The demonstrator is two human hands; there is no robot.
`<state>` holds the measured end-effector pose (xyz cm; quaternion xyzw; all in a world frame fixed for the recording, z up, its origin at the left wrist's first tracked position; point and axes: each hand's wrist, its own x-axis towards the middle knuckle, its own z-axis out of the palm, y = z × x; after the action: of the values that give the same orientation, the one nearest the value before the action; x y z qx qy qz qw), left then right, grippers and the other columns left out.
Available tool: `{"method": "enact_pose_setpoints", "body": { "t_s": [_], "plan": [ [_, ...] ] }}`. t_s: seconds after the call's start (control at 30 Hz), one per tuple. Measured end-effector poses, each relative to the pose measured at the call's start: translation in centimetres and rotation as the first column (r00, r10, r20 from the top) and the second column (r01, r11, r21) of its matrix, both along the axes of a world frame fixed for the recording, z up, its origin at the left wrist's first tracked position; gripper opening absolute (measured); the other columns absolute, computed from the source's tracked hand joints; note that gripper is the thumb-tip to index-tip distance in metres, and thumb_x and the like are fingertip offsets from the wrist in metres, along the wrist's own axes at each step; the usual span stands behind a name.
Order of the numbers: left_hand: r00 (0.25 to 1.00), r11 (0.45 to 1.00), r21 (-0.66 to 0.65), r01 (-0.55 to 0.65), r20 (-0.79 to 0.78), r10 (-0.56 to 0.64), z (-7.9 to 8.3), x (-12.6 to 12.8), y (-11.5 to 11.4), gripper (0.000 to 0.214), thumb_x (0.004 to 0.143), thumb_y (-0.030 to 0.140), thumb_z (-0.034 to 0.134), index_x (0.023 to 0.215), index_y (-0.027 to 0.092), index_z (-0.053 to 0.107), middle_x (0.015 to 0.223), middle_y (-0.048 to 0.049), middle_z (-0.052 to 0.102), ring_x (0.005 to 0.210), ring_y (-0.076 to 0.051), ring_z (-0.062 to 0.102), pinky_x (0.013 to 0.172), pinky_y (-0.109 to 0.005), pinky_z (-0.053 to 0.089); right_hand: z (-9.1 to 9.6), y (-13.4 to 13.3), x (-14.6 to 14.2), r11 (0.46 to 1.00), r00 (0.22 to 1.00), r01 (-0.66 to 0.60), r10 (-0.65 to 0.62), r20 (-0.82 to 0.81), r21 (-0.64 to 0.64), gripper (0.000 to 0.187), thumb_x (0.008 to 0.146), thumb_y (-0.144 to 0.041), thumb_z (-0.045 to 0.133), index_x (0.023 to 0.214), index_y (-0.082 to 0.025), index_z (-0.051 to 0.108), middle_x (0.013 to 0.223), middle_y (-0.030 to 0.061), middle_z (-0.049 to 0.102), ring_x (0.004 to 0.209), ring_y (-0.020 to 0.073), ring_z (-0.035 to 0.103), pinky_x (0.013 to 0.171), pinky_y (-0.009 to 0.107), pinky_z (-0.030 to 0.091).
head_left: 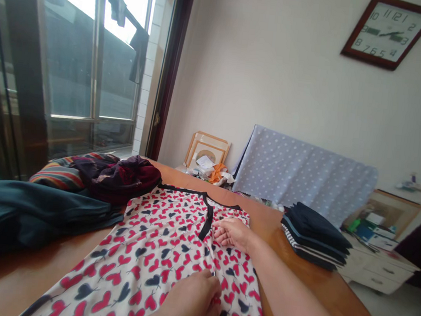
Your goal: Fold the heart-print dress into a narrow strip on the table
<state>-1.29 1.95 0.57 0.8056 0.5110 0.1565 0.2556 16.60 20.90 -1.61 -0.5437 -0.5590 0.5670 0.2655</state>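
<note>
A white dress with a red and navy heart print (161,254) lies spread on a wooden table (317,287), its black-trimmed neckline and placket pointing away from me. My left hand (188,302) is on the dress near the bottom of the view, its fingers curled against a fold of the cloth. My right hand (231,234) lies farther up, fingertips close to the black placket (207,219). Its fingers are together on the fabric, and I cannot tell whether they grip it.
Along the table's left side lie a dark teal garment (26,208), a maroon bundle (117,178) and a striped cushion (56,173). A stack of folded dark clothes (315,236) sits at the right. Behind the table are picture frames (207,150) and a polka-dot board (299,176).
</note>
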Motion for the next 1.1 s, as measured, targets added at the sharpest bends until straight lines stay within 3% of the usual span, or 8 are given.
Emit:
{"method": "enact_pose_setpoints", "body": {
  "t_s": [0.23, 0.37, 0.43, 0.53, 0.67, 0.8, 1.03, 1.1],
  "plan": [
    [0.993, 0.997, 0.001, -0.082, 0.084, 0.082, -0.6, -0.3, 0.2, 0.018, 0.082, 0.020, 0.047, 0.086, 0.023, 0.065, 0.093, -0.0040, 0.072, 0.081, -0.019, 0.063, 0.067, -0.026, 0.041, 0.4, -1.3, -2.2, 0.962, 0.978, -0.059, 0.002, 0.209, 0.265, 0.021, 0.087, -0.038, 0.065, 0.079, -0.019, 0.059, 0.068, -0.0016, 0.065, 0.052, 0.0098, 0.056, 0.047, 0.019, 0.041],
    [0.992, 0.995, 0.029, -0.091, 0.095, 0.088, -1.1, -0.7, 0.5, 0.019, 0.084, 0.022, 0.045, 0.083, 0.023, 0.064, 0.089, -0.0036, 0.071, 0.076, -0.018, 0.061, 0.063, -0.026, 0.038, -0.1, -1.7, -3.0, 0.860, 0.904, -0.247, 0.038, 0.427, 0.446, 0.032, 0.073, -0.046, 0.080, 0.077, -0.020, 0.063, 0.066, -0.0035, 0.064, 0.059, 0.0103, 0.054, 0.050, 0.019, 0.035],
    [0.993, 0.995, 0.021, -0.093, 0.077, 0.091, -1.0, -0.7, 0.4, 0.020, 0.085, 0.022, 0.044, 0.082, 0.024, 0.064, 0.087, -0.0031, 0.071, 0.075, -0.018, 0.061, 0.062, -0.026, 0.038, -0.8, -1.7, -3.4, 0.859, 0.879, -0.275, 0.043, 0.475, 0.432, 0.028, 0.068, -0.037, 0.084, 0.071, -0.019, 0.062, 0.063, -0.0041, 0.062, 0.058, 0.0097, 0.052, 0.049, 0.019, 0.031],
    [0.994, 0.996, 0.005, -0.094, 0.061, 0.094, -0.8, -0.7, 0.3, 0.021, 0.084, 0.021, 0.044, 0.084, 0.024, 0.064, 0.088, -0.0029, 0.072, 0.076, -0.018, 0.062, 0.062, -0.026, 0.038, -1.7, -1.8, -3.7, 0.914, 0.918, -0.182, 0.026, 0.396, 0.361, 0.017, 0.071, -0.021, 0.077, 0.067, -0.018, 0.060, 0.056, -0.0054, 0.058, 0.053, 0.0081, 0.050, 0.048, 0.018, 0.030],
    [0.996, 0.996, 0.024, -0.090, 0.030, 0.089, -0.8, -0.6, 0.3, 0.018, 0.084, 0.022, 0.045, 0.083, 0.024, 0.063, 0.089, -0.0036, 0.071, 0.075, -0.018, 0.061, 0.061, -0.027, 0.037, -1.6, -2.0, -3.7, 0.955, 0.953, -0.119, 0.034, 0.300, 0.271, 0.009, 0.085, -0.026, 0.061, 0.078, -0.020, 0.060, 0.056, -0.0046, 0.060, 0.046, 0.0090, 0.053, 0.043, 0.018, 0.033],
    [0.996, 0.996, 0.022, -0.084, 0.009, 0.084, -1.1, -0.5, 0.5, 0.017, 0.083, 0.023, 0.047, 0.084, 0.024, 0.064, 0.093, -0.0038, 0.071, 0.075, -0.018, 0.061, 0.061, -0.026, 0.037, -1.1, -2.3, -3.4, 0.973, 0.972, -0.104, 0.056, 0.227, 0.206, 0.012, 0.087, -0.029, 0.059, 0.082, -0.019, 0.062, 0.070, 0.0006, 0.070, 0.049, 0.0100, 0.061, 0.040, 0.017, 0.034],
    [1.000, 0.999, 0.044, -0.012, -0.001, 0.012, -1.4, -0.4, 0.5, 0.019, 0.083, 0.029, 0.050, 0.083, 0.026, 0.069, 0.093, -0.0040, 0.070, 0.074, -0.018, 0.061, 0.060, -0.027, 0.037, -1.8, -3.2, -3.4, 0.967, 0.986, -0.055, 0.013, 0.168, 0.249, 0.011, 0.086, -0.028, 0.060, 0.089, -0.018, 0.065, 0.071, 0.0004, 0.070, 0.054, 0.0109, 0.063, 0.045, 0.017, 0.041],
    [1.000, 1.000, 0.025, 0.006, -0.014, -0.006, -1.4, -0.3, 0.5, 0.020, 0.081, 0.029, 0.053, 0.085, 0.027, 0.072, 0.096, -0.0045, 0.070, 0.076, -0.019, 0.061, 0.059, -0.027, 0.037, -2.3, -3.1, -3.2, 0.945, 0.982, -0.038, -0.024, 0.185, 0.326, 0.015, 0.086, -0.030, 0.059, 0.092, -0.019, 0.067, 0.073, 0.0008, 0.071, 0.058, 0.0124, 0.065, 0.047, 0.019, 0.043]
  ]
}}
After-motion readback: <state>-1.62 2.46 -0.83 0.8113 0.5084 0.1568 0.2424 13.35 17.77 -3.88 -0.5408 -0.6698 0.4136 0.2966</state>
